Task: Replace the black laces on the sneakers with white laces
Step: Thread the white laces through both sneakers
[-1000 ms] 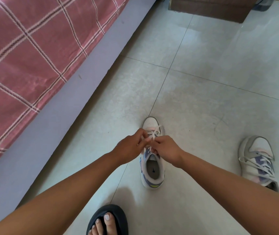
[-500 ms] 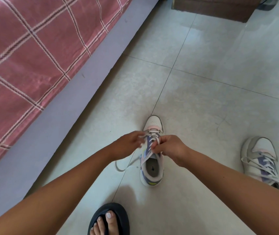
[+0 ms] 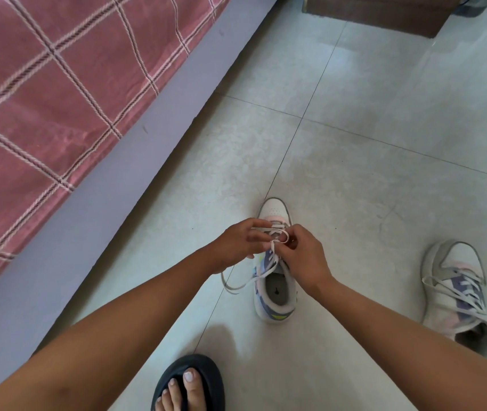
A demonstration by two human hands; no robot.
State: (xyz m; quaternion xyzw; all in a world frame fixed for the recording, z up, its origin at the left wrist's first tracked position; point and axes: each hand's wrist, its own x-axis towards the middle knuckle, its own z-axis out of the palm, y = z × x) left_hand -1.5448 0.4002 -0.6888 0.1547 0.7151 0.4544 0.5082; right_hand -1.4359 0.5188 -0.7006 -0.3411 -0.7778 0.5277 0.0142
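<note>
My left hand [image 3: 238, 243] and right hand [image 3: 303, 258] both pinch the white lace [image 3: 275, 232] over the sneaker [image 3: 275, 289] on the floor [image 3: 355, 173]; a second sneaker [image 3: 455, 286] sits well apart.

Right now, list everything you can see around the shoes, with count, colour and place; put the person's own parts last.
sneaker being laced: 1, white with blue and yellow, centre floor, toe pointing away
white lace: 1, looped at the hands, loose end trailing on the floor to the sneaker's left
second sneaker: 1, white, grey and purple, white laces, right side of floor
bed: 1, pink checked cover, lilac side panel, left
wooden furniture: 1, brown, top edge
floor: pale grey tiles
slipper: 1, black, on a foot, bottom centre
left hand: pinches the lace
right hand: pinches the lace loop
</note>
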